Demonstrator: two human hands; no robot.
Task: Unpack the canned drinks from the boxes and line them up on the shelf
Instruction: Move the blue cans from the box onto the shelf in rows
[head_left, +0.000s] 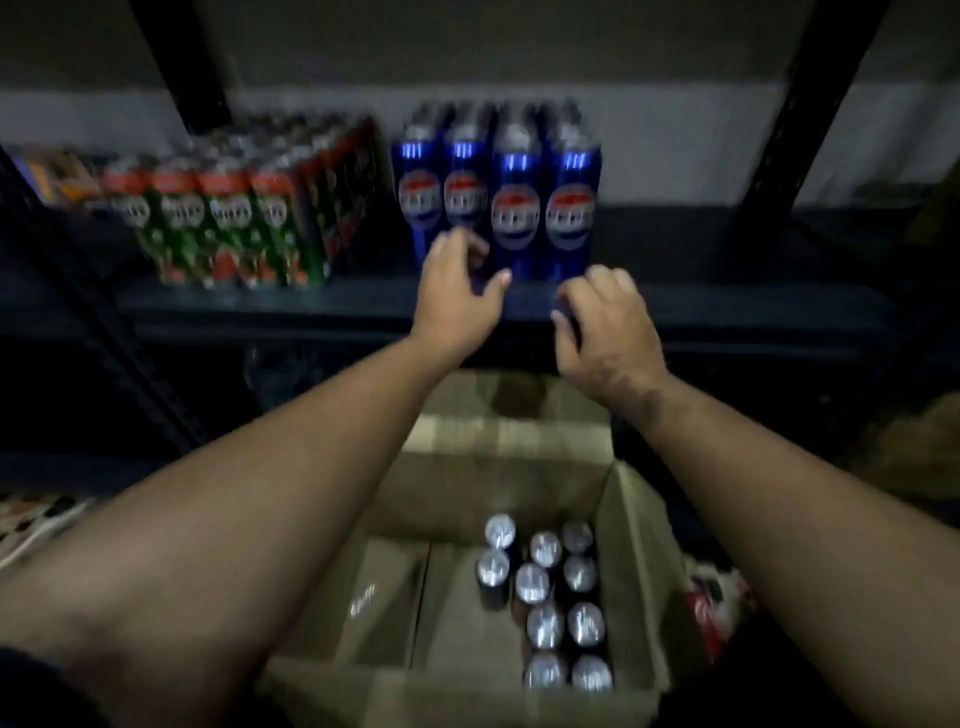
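Hovering loosely curled, both hands' fingers (470, 249) empty, blue cans (498, 192) just beyond

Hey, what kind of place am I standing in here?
Probably a shop stockroom: a dark metal shelf lined with blue cans and green cans, above an open cardboard box of cans.

A grey wall (675, 145) stood behind everything, paler along a lower band. At the far left lay a patterned surface (36, 519) of dark and light spots. Low on the right sat a red and white package (714, 608), blurred, and above it a dim brownish bundle (919, 447).
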